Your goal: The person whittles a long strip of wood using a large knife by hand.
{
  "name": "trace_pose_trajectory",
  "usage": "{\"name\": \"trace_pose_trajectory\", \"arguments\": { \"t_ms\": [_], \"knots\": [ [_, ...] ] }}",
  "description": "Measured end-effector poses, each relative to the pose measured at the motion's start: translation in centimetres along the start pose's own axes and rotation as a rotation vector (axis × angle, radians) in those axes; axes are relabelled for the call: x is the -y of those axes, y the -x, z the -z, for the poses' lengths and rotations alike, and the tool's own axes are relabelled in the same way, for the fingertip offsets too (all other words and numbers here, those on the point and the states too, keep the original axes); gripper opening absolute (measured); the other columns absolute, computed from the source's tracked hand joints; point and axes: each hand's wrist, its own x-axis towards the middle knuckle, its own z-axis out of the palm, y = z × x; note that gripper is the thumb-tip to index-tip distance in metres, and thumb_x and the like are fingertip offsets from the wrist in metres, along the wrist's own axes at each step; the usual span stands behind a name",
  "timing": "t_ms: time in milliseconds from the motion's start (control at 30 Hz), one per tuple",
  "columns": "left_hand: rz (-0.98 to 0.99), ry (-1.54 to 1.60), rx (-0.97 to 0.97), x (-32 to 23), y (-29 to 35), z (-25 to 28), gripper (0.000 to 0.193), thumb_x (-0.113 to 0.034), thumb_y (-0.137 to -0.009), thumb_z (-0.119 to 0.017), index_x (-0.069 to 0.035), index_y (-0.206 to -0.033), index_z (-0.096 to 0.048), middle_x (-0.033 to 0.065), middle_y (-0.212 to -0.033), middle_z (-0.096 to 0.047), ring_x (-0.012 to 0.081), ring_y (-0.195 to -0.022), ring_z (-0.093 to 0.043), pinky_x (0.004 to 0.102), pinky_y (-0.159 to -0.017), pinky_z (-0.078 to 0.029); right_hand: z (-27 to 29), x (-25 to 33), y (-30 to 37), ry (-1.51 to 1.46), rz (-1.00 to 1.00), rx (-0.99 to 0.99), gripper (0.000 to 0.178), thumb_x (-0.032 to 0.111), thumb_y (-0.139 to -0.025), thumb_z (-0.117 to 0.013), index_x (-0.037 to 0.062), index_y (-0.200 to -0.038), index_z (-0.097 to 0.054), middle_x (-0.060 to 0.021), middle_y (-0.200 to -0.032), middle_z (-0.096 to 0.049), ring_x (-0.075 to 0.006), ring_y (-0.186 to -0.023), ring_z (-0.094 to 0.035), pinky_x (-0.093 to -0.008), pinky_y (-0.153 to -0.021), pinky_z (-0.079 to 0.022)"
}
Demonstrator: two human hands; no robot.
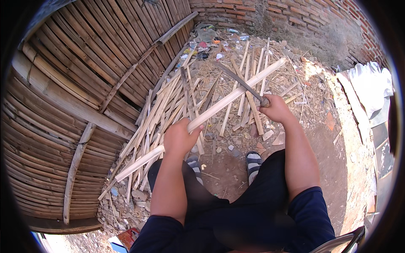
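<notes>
Left hand [181, 137] and right hand [274, 109] apart. Left clamped round pale wooden pole [223, 103], its ends extending either side. Right closed on dark long-bladed knife [236, 76], which crosses pole left of right hand; contact unclear. Loose wooden strips [156, 114] beyond left hand.

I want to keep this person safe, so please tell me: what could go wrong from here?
The knife in the right hand crosses the wood strip; if it slips along, it might cut the left hand gripping that strip. A dropped knife might hurt the sandalled feet. Loose sticks nearby could cause a stumble.
</notes>
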Motion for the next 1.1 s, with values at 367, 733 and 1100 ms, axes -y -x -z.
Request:
{"name": "trace_pose_trajectory", "arguments": {
  "t_ms": [367, 733, 1100],
  "knots": [
    [0.014, -0.001, 0.019, 0.2, 0.0, 0.0, 0.046, -0.052, -0.09, -0.081, -0.007, -0.095, -0.074, 0.0182, -0.083, -0.075, 0.0408, -0.081, -0.074, 0.0518, -0.074, -0.057, -1.5, 2.6, 0.4, 0.117, 0.185, 0.089, 0.042, 0.027, -0.084, -0.086, 0.0024, -0.115, -0.075, -0.0264, -0.101, -0.075, -0.046, -0.102, -0.072, -0.0507, -0.09, -0.056],
    [-0.005, -0.014, 0.01, 0.3, 0.1, -0.3, 0.047, -0.053, -0.089, -0.081, -0.007, -0.094, -0.074, 0.0184, -0.085, -0.075, 0.041, -0.083, -0.074, 0.0521, -0.074, -0.057, -1.8, 2.0, 0.4, 0.087, 0.217, 0.086, 0.045, 0.027, -0.08, -0.089, 0.0005, -0.114, -0.075, -0.0265, -0.094, -0.073, -0.0448, -0.093, -0.072, -0.0488, -0.084, -0.056],
    [0.034, 0.003, 0.04, -0.1, 0.1, 0.0, 0.047, -0.05, -0.088, -0.083, -0.005, -0.094, -0.075, 0.0204, -0.085, -0.074, 0.0419, -0.084, -0.073, 0.0514, -0.076, -0.056, -1.8, 2.2, 0.3, 0.111, 0.192, 0.138, 0.046, 0.029, -0.084, -0.086, -0.0001, -0.117, -0.074, -0.0278, -0.103, -0.075, -0.0456, -0.103, -0.072, -0.0508, -0.091, -0.056]
  ]
}}
